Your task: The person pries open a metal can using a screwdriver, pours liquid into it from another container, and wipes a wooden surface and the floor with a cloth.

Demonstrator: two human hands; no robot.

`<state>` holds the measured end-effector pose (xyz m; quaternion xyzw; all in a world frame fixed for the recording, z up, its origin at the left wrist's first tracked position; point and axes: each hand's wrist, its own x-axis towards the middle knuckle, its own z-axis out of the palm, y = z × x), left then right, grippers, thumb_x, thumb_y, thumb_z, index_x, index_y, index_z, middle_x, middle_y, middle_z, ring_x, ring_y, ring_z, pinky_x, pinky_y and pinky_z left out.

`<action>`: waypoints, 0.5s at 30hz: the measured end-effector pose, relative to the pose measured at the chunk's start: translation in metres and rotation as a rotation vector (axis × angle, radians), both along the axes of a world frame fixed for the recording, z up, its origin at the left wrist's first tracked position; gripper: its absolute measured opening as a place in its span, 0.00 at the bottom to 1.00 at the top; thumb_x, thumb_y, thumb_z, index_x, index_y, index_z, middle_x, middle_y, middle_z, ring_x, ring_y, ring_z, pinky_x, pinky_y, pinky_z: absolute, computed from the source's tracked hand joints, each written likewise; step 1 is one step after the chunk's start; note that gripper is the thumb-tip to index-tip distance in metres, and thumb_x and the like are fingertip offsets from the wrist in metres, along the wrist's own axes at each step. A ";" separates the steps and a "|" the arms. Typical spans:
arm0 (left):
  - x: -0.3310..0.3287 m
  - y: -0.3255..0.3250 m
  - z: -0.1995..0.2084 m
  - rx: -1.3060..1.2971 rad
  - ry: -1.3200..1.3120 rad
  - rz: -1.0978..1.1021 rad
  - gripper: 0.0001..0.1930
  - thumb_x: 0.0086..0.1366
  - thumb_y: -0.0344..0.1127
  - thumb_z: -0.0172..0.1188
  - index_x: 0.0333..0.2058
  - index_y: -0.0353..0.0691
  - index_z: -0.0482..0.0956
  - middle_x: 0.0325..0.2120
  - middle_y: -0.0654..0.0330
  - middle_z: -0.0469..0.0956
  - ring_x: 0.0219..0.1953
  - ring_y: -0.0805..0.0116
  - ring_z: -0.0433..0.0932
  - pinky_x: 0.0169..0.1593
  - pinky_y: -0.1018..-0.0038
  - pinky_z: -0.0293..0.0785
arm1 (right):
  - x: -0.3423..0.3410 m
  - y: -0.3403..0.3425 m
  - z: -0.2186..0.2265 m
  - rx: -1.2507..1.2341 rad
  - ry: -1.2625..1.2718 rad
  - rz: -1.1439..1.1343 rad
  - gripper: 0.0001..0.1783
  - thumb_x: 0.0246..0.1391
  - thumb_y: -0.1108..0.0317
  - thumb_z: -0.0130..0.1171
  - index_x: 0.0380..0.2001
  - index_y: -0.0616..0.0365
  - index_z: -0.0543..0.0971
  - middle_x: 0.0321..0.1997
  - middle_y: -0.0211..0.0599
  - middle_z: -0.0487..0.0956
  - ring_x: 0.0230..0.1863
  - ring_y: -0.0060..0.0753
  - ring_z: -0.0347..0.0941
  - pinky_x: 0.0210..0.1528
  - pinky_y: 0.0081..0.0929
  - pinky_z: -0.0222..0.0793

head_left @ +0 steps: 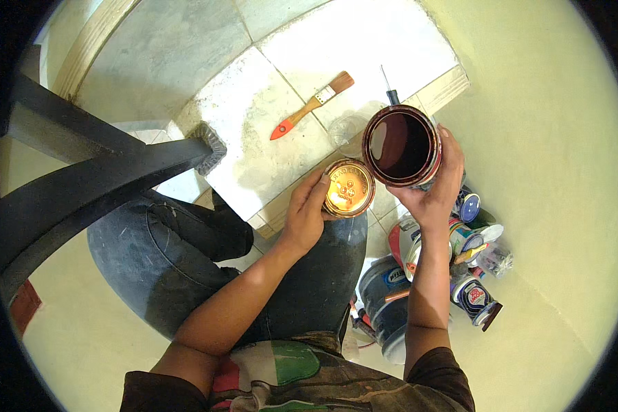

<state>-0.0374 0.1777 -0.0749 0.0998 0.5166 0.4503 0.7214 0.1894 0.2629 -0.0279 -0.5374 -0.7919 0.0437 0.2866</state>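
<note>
White tiles (244, 175) bear paintbrush (312, 106), dark post (103, 180); left hand (305, 218) pinches gold lid (349, 189), right hand (435, 198) clasps open can (402, 147).

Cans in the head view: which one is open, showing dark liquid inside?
The can in the right hand: its uncovered top shows dark reddish-brown liquid. The other cans, clustered at lower right, show none.

I saw dark maroon liquid (415, 147), a golden lid (349, 189), a red-tipped tan brush handle (305, 112) and blue jeans (127, 254).

A head-worn fisheye looks down from above.
</note>
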 end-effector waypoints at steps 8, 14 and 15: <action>-0.001 0.001 0.002 0.000 0.028 -0.017 0.23 0.85 0.43 0.50 0.65 0.29 0.73 0.52 0.54 0.83 0.49 0.70 0.87 0.43 0.70 0.93 | -0.001 0.001 0.001 0.000 -0.025 0.003 0.67 0.30 0.46 0.91 0.73 0.61 0.70 0.71 0.55 0.76 0.70 0.61 0.73 0.71 0.54 0.66; 0.000 -0.001 -0.002 0.014 -0.049 0.007 0.22 0.85 0.42 0.49 0.64 0.29 0.74 0.51 0.55 0.83 0.48 0.71 0.87 0.44 0.69 0.93 | -0.004 0.000 0.005 0.007 -0.049 0.009 0.66 0.31 0.45 0.90 0.71 0.63 0.71 0.70 0.56 0.77 0.69 0.62 0.73 0.70 0.55 0.67; 0.000 -0.004 0.000 -0.010 -0.051 0.008 0.22 0.85 0.42 0.49 0.64 0.30 0.74 0.51 0.55 0.83 0.48 0.71 0.87 0.44 0.69 0.93 | -0.004 -0.001 0.007 -0.001 -0.061 0.010 0.66 0.31 0.45 0.90 0.71 0.63 0.71 0.70 0.56 0.77 0.69 0.62 0.73 0.70 0.55 0.67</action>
